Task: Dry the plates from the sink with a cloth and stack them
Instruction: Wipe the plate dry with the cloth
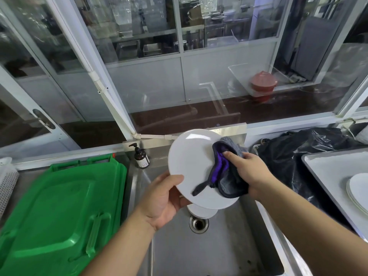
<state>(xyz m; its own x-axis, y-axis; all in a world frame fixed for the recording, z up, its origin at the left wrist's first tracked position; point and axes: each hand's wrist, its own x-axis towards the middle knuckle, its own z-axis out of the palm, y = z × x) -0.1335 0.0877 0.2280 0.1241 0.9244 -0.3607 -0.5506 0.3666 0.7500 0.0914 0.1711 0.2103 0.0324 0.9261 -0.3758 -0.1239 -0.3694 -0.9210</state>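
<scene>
- Plate (191, 162) I hold: plain white, glossy, no pattern.
- Cloth (229, 176): dark grey, purple inner band, black edging.
- Bin lid (59, 206): bright green.
- Pump bottle (141, 159): brown, black pump, white label.
- Sink (219, 251): bare steel grey.
- Bag (294, 154): glossy black.
- Stacked plates (358, 190): white, on a pale grey tray (326, 164).
- Bucket (262, 86) behind glass: red.

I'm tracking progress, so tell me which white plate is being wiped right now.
The tilted plate above the sink, gripped by the left hand; the right hand presses the cloth onto it.
</scene>
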